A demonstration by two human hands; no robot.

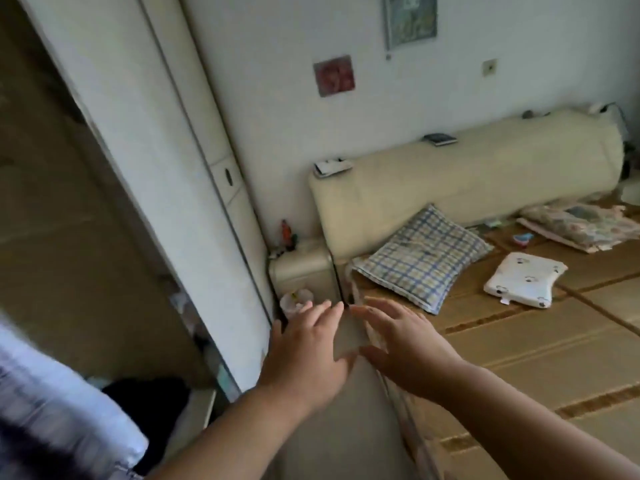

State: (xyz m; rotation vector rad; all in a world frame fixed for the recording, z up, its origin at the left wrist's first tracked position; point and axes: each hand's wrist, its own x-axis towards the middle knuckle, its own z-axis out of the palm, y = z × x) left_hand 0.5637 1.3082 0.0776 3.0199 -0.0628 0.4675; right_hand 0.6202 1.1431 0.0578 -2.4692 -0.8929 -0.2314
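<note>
We see the bed [519,358] under its woven mat, with the checked pillow [419,258] lying at the headboard end, just beyond our fingertips. A small pale bin [294,301] below the nightstand [301,268] holds something too blurred to name. Our left hand [304,355] and right hand [405,348] hover spread at the bed's corner, holding nothing.

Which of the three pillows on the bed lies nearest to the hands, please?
The blue-checked pillow, just beyond the right hand; the small white pillow and the floral pillow lie farther to the right.
</note>
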